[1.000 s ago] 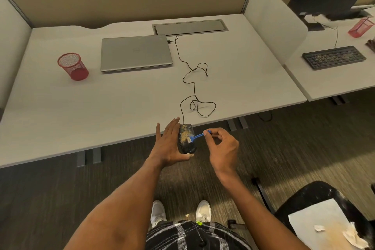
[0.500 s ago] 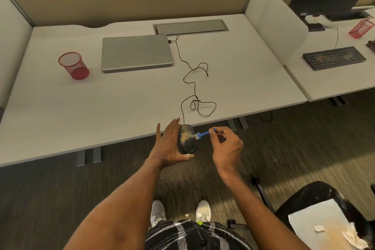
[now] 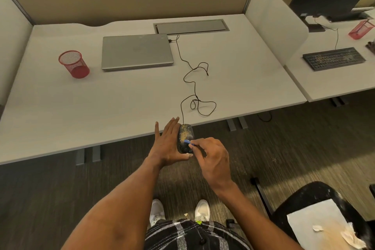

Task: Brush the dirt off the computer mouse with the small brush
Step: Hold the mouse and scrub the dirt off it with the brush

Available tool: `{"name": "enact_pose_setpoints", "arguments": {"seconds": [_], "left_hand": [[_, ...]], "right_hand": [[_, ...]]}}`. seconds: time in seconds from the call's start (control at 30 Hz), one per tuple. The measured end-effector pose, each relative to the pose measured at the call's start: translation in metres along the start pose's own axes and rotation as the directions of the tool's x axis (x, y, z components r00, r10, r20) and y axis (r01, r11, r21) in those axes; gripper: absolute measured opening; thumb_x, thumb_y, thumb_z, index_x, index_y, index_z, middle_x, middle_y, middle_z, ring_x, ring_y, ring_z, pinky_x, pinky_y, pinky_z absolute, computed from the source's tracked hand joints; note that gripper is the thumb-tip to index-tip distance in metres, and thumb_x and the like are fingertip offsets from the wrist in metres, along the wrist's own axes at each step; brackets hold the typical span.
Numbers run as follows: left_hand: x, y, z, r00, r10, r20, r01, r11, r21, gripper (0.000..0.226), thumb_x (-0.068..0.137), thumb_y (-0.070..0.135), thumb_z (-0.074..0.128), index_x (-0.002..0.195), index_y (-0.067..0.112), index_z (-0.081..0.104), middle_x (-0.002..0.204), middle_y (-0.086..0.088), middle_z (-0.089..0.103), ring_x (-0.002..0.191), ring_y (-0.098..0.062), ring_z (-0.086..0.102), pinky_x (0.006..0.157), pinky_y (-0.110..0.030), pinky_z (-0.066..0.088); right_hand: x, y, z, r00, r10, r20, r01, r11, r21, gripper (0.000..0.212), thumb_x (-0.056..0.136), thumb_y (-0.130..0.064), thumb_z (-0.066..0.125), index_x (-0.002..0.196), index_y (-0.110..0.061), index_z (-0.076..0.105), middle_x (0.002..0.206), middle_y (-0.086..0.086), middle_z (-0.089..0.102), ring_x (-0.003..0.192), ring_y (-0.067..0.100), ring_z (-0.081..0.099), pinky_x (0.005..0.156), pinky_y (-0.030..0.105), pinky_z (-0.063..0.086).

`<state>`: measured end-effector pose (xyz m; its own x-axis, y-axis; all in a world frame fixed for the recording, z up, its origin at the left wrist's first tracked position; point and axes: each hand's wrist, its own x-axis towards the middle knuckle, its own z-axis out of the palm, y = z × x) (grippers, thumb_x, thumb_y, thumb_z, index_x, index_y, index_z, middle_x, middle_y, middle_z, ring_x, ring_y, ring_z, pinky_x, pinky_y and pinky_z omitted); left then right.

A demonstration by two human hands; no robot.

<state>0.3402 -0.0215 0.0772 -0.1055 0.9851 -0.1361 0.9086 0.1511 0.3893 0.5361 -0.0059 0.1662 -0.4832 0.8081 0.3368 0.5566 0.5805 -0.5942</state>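
1. Sitting in the lower middle of the frame, just off the near edge of the desk [image 3: 121, 107], the black mouse [image 3: 186, 134] was speckled with tan grit across its top, thickest toward the centre.
2. The left hand [image 3: 167, 144] lay flat against the mouse's left side, fingers straight and together, thumb under its near end.
3. The right hand [image 3: 213, 158] pinched a small blue brush [image 3: 189, 142] between thumb and fingertips, the brush tip touching the mouse's top.
4. One black cable [image 3: 194, 87] ran in loops from the mouse up to one closed grey laptop [image 3: 137, 51].
5. Two red mesh cups were in view: one [image 3: 74, 64] at the left of the desk, one [image 3: 361, 29] at the upper right, near one dark keyboard [image 3: 333, 58]. What they held could not be told.
6. At the lower right, a black chair [image 3: 304, 197] carried a sheet of paper [image 3: 312, 221] with tan powder and crumpled white scraps on it.
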Motion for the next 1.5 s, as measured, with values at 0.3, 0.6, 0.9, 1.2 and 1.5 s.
{"name": "enact_pose_setpoints", "arguments": {"seconds": [0.3,0.6,0.9,1.2,1.5], "left_hand": [[-0.005,0.003,0.001,0.999,-0.025,0.040,0.024,0.999,0.030,0.135,0.068,0.096,0.050,0.165,0.016,0.004,0.175,0.000,-0.012,0.159,-0.016,-0.020,0.119,-0.065,-0.022],[-0.013,0.002,0.008,0.999,-0.019,0.028,0.019,1.000,-0.004,0.133,0.070,0.092,0.055,0.165,0.016,0.003,0.175,0.000,-0.008,0.160,-0.016,-0.016,0.120,-0.067,-0.019],[-0.015,0.001,0.009,0.999,-0.023,0.026,0.024,0.999,-0.025,0.133,0.068,0.092,0.055,0.165,0.016,0.005,0.175,-0.001,-0.006,0.161,-0.018,-0.012,0.121,-0.066,-0.018],[-0.021,0.003,0.012,0.999,-0.030,0.028,0.031,0.998,-0.053,0.134,0.067,0.090,0.060,0.165,0.017,0.005,0.175,0.000,-0.004,0.160,-0.015,-0.012,0.122,-0.064,-0.019],[-0.029,0.003,0.015,0.999,-0.043,0.019,0.044,0.998,-0.034,0.133,0.066,0.091,0.058,0.165,0.017,0.008,0.175,0.000,-0.004,0.161,-0.016,-0.009,0.122,-0.065,-0.017]], "right_hand": [[0.012,0.008,0.000,1.000,0.001,-0.008,-0.001,0.999,-0.034,0.020,0.086,-0.017,0.083,0.105,-0.017,0.077,0.094,-0.002,0.075,0.088,0.010,0.065,0.079,0.031,0.058],[-0.001,0.000,0.002,1.000,-0.016,0.019,0.016,1.000,0.000,0.018,0.090,-0.022,0.079,0.107,-0.017,0.077,0.095,-0.002,0.075,0.090,0.010,0.065,0.081,0.029,0.056],[0.004,0.009,0.005,0.997,-0.037,0.069,0.041,0.998,-0.057,0.017,0.090,-0.021,0.079,0.107,-0.019,0.075,0.093,-0.002,0.073,0.086,0.010,0.063,0.078,0.031,0.056],[0.019,0.012,0.003,0.999,0.020,0.035,-0.018,0.998,-0.064,0.016,0.091,-0.021,0.077,0.107,-0.017,0.075,0.094,0.000,0.074,0.087,0.013,0.064,0.078,0.032,0.057],[0.016,0.015,-0.002,0.984,0.148,0.100,-0.153,0.987,0.047,0.017,0.096,-0.033,0.067,0.107,-0.021,0.072,0.094,-0.006,0.072,0.088,0.009,0.065,0.077,0.029,0.057]]}}
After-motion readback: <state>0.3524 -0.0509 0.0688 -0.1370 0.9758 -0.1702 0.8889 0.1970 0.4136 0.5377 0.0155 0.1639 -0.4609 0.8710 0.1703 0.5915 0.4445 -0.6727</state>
